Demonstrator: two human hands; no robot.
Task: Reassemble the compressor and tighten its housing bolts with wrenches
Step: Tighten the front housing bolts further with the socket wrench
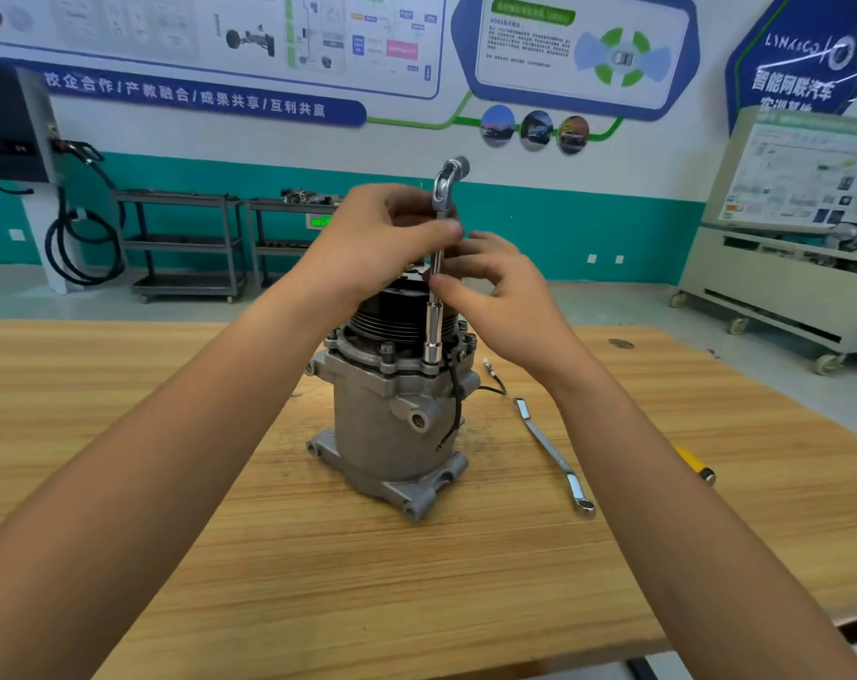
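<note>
A grey metal compressor (392, 424) stands upright in the middle of the wooden table (220, 557), with a black ribbed pulley on top. A chrome socket wrench (435, 326) stands vertically with its socket end on a bolt at the housing flange. Its bent upper end rises above my hands. My left hand (382, 238) pinches the shaft near the top. My right hand (495, 292) pinches the shaft lower down, with thumb and fingertips on it. A black wire with a small connector hangs off the compressor's right side.
A flat ring spanner (554, 456) lies on the table right of the compressor. A yellow-handled tool (694, 466) shows partly behind my right forearm. Beyond the table are metal shelving carts (186, 242), a charging unit at left and a wheeled training cabinet (785, 267) at right.
</note>
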